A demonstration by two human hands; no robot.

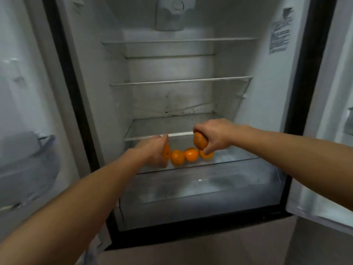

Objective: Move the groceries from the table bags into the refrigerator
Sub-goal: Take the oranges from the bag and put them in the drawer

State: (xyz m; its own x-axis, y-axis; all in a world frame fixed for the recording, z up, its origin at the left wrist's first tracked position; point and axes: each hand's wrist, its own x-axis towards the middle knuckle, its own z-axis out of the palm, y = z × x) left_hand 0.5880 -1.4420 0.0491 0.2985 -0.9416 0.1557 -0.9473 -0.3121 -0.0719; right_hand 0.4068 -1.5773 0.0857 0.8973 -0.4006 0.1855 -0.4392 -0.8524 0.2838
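Note:
The refrigerator (107,96) stands open in front of me, its upper glass shelves bare. On the lowest glass shelf (235,157), above the crisper drawer, lie three oranges in a row: one at the left (177,156), one in the middle (191,154) and one partly hidden at the right (207,155). My left hand (152,152) grips another orange (166,152) at the left end of the row; only its edge shows. My right hand (215,134) holds an orange (200,140) from above, just over the right end of the row.
A clear crisper drawer (200,186) fills the bottom of the compartment. The open door (24,115) with its bins is at my left, and another door panel (328,169) juts in at the right. The floor (210,251) lies below.

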